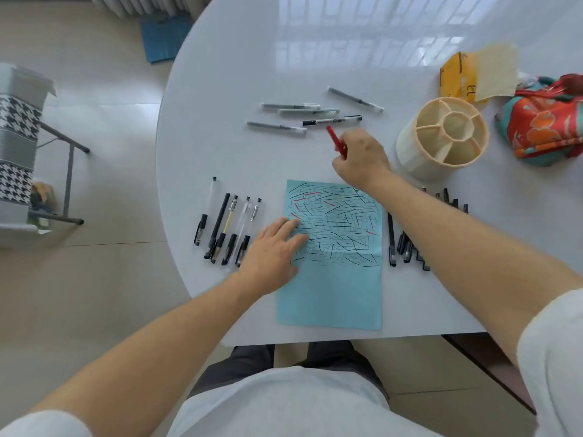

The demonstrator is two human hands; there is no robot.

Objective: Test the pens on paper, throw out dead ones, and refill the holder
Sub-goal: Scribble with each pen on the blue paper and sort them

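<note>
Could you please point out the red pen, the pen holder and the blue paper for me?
red pen [334,138], head view, on its barrel.
pen holder [410,146], head view, outer wall.
blue paper [328,294], head view, unmarked lower part.

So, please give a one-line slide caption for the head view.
Right hand holds a red pen above the scribbled blue paper sheet; left hand steadies it.

A red pen [336,142], a blue paper [331,291] with black and red lines, a cream holder [441,138], a white desk [239,58].
</note>
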